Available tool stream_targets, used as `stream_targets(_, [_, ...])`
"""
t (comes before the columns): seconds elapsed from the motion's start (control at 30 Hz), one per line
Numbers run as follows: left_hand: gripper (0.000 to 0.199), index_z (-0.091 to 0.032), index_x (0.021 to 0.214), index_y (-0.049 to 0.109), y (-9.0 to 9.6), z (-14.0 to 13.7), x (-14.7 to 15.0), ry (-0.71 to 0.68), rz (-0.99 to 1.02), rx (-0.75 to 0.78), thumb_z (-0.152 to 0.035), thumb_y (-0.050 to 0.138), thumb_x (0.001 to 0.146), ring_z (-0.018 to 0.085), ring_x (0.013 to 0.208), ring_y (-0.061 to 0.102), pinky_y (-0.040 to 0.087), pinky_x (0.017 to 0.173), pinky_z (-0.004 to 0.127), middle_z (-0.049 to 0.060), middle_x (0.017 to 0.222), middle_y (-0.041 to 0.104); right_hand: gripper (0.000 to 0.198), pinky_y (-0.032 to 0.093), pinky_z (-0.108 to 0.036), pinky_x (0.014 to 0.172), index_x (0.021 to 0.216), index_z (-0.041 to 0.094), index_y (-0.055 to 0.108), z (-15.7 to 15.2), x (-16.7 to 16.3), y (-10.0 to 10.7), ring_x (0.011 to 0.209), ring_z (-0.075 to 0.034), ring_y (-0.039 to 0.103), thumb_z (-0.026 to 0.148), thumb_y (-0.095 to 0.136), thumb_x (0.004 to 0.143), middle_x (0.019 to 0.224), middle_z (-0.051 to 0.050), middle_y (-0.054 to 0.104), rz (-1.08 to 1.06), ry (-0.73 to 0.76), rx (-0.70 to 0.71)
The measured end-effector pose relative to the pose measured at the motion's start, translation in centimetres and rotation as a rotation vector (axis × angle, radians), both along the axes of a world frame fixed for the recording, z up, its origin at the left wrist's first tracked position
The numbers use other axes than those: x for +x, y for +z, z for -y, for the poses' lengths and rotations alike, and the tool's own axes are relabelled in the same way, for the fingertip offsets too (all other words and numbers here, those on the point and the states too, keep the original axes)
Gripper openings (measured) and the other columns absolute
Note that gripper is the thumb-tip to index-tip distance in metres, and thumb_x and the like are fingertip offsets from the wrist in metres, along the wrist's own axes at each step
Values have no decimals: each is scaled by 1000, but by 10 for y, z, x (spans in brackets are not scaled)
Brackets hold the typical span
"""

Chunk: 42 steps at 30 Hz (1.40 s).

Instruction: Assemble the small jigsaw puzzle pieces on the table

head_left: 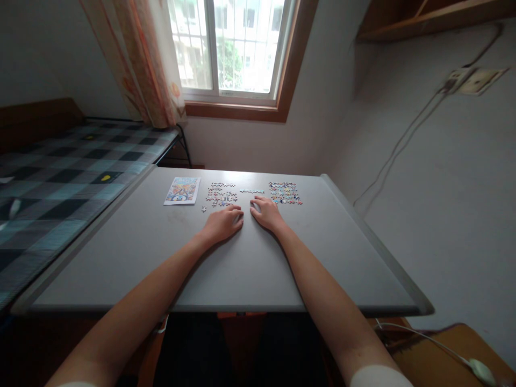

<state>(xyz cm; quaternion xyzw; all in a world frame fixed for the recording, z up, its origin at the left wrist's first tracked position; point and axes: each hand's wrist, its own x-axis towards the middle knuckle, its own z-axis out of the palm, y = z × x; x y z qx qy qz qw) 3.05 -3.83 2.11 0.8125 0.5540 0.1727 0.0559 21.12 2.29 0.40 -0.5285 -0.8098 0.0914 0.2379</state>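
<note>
Both hands rest on the grey table [242, 269], a small gap between them. My left hand [224, 221] lies palm down with its fingers loosely curved and apart, just in front of a group of loose jigsaw pieces [221, 196]. One single piece [203, 209] sits to the left of that hand. My right hand [266, 212] is also palm down, fingers spread, holding nothing I can see. Beyond it runs a short joined strip of puzzle pieces [252, 191]. Another block of colourful pieces [285, 192] is laid out at its right.
A printed picture sheet [183, 191] lies left of the pieces. To the left stands a bed with a checked cover [80, 161]. A window [229, 48] and curtain [141, 64] are ahead. Cables hang from a wall socket [475, 80] at right, above a brown stool-like surface [455, 357].
</note>
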Motion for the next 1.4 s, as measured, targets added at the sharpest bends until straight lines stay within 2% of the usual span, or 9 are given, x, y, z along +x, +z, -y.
stream_targets(0.73, [33,-31,113,64,2,1,1,22,6,-23,-39,48,85,18,102,61,46,91,29,-1,128,57,32,32,-42,104,112,22,64,-1,0,-1,123,-22,46,32,51,85,132,-8,53,-4,0,-8])
stream_targets(1.4, [34,-30,113,63,-4,-2,-2,-13,-7,26,-41,45,86,19,100,62,48,87,29,-2,128,57,32,32,-42,104,112,22,64,-1,0,-2,122,-23,46,33,51,85,131,-8,54,-10,0,-1])
